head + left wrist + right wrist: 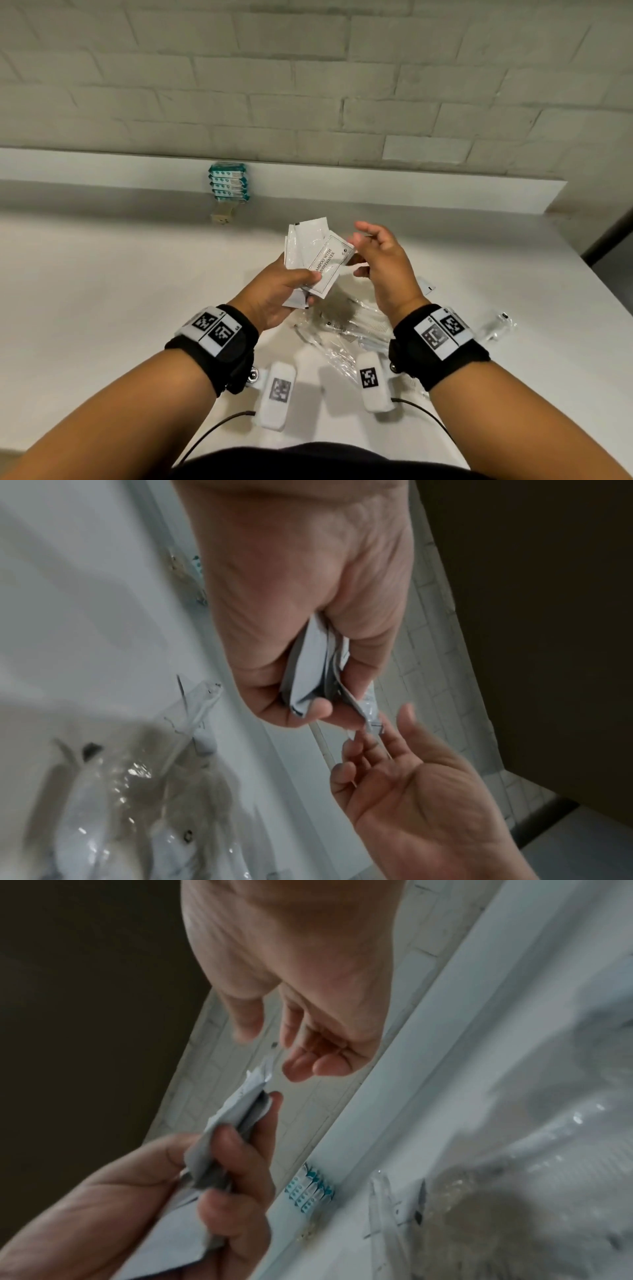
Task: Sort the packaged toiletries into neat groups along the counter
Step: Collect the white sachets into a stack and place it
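Observation:
My left hand grips a fanned bundle of white sachets above the white counter; the top one reads "shampoo with conditioner". In the left wrist view its thumb and fingers pinch the sachets at their lower end. My right hand hovers just right of the bundle, fingers loosely spread and holding nothing. Its fingertips lie close to the top sachet's corner. The right wrist view shows that hand empty above the sachets.
A stack of teal-and-white packets leans against the back ledge, with small beige boxes in front. Clear-wrapped combs and similar items lie under my hands, and another clear packet lies to the right. The counter's right edge runs diagonally.

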### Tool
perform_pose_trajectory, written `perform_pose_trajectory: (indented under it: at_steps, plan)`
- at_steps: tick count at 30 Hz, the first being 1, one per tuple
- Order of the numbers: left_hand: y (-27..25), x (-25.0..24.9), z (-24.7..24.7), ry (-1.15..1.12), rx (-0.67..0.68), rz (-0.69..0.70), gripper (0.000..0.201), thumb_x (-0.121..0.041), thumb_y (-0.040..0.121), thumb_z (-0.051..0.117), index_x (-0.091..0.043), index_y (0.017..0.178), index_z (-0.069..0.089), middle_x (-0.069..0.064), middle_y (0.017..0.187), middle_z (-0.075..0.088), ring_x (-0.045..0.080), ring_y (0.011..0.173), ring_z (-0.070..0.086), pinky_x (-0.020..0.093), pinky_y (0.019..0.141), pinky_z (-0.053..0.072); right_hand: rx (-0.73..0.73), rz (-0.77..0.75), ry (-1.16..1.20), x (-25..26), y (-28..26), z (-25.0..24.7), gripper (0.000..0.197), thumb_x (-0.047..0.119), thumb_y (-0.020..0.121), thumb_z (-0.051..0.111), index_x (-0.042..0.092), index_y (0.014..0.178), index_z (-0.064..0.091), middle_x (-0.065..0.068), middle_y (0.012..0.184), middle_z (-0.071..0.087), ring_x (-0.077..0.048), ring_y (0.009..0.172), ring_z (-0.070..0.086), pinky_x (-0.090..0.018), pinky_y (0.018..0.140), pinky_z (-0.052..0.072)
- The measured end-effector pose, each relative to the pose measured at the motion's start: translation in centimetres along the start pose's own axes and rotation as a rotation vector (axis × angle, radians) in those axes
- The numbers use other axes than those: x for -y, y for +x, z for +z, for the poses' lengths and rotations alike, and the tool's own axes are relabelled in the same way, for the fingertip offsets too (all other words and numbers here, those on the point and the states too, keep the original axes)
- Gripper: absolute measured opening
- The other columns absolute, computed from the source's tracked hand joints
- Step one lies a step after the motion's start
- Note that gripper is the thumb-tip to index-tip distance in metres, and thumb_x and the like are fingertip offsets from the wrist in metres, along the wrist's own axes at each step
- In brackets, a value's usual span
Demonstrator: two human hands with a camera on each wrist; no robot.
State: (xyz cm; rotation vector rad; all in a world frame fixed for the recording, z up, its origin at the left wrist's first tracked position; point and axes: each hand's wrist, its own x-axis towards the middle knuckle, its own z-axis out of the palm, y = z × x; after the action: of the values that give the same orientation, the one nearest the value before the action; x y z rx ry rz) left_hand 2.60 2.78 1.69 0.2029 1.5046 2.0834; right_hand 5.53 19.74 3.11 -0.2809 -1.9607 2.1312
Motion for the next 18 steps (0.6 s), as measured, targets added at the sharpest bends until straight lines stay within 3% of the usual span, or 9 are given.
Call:
perform_pose_trajectory:
  at_steps: [2, 4, 6, 10, 14, 16, 18]
  plan:
    - [-0.4, -0.3, -0.5, 0.01, 0.015, 0.009, 0.058, -0.006, 0.076, 0.062, -0.008, 0.133, 0.049, 0.013, 0.102, 0.065, 0.022, 0.075, 0.058, 0.028, 0.053, 0.04, 0.084, 0.0, -0.047, 0.0, -0.1, 0.7, 0.028, 0.01, 0.088, 0.065, 0.016, 0.114, 0.058, 0.002, 0.081, 0.062, -0.005, 0.06, 0.056, -0.019, 0.054, 0.041]
    - [-0.8, -0.5, -1.3, 0.001, 0.036, 0.01, 0.05, -0.013, 0.084, 0.061, -0.012, 0.134, 0.052, 0.016, 0.11, 0.063, 0.028, 0.09, 0.059, 0.034, 0.066, 0.04, 0.152, -0.003, -0.093, -0.1, -0.2, 1.9, 0.022, 0.002, 0.082, 0.07, 0.011, 0.1, 0.06, 0.001, 0.075, 0.063, -0.003, 0.053, 0.054, -0.017, 0.049, 0.041]
    - [-1.2, -0.5, -2.3, -0.036, -0.014, -0.001, 0.042, -0.016, 0.092, 0.057, -0.014, 0.133, 0.052, 0.017, 0.116, 0.063, 0.032, 0.1, 0.059, 0.038, 0.074, 0.042, 0.146, 0.016, -0.102, -0.2, -0.4, 3.0, 0.021, -0.001, 0.082, 0.07, 0.011, 0.088, 0.054, -0.003, 0.073, 0.062, -0.009, 0.049, 0.052, -0.021, 0.045, 0.042]
    - [-2.2, -1.1, -4.8, -0.096, -0.201, 0.016, 0.033, -0.011, 0.095, 0.053, -0.012, 0.128, 0.052, 0.011, 0.104, 0.07, 0.027, 0.085, 0.067, 0.031, 0.063, 0.052, 0.091, 0.082, 0.105, -0.2, -0.6, 4.6, 0.032, -0.01, 0.086, 0.059, 0.018, 0.099, 0.052, -0.011, 0.083, 0.058, -0.02, 0.049, 0.058, -0.03, 0.051, 0.054]
    - [-3.3, -1.7, -6.4, -0.102, -0.203, 0.056, 0.033, -0.013, 0.095, 0.055, -0.012, 0.128, 0.053, 0.01, 0.105, 0.071, 0.023, 0.087, 0.071, 0.03, 0.067, 0.057, 0.085, 0.161, 0.259, -0.3, -1.4, 6.8, 0.025, -0.01, 0.09, 0.052, 0.014, 0.099, 0.054, -0.013, 0.092, 0.065, -0.023, 0.06, 0.065, -0.034, 0.067, 0.058]
    - [-3.8, -2.0, -6.5, -0.062, -0.172, 0.073, 0.031, -0.012, 0.094, 0.055, -0.016, 0.125, 0.055, 0.011, 0.11, 0.07, 0.024, 0.09, 0.07, 0.029, 0.067, 0.056, 0.114, 0.164, 0.165, -0.6, -2.2, 8.1, 0.023, -0.005, 0.088, 0.059, 0.012, 0.097, 0.047, -0.012, 0.092, 0.068, -0.022, 0.061, 0.067, -0.032, 0.064, 0.056]
    - [-3.9, -2.3, -6.6, -0.031, -0.146, 0.084, 0.03, -0.008, 0.094, 0.054, -0.017, 0.123, 0.055, 0.014, 0.113, 0.069, 0.025, 0.085, 0.067, 0.029, 0.063, 0.053, 0.132, 0.07, -0.156, -1.3, -2.8, 9.1, 0.039, 0.012, 0.079, 0.076, 0.017, 0.101, 0.045, -0.006, 0.091, 0.07, -0.018, 0.063, 0.068, -0.032, 0.062, 0.054]
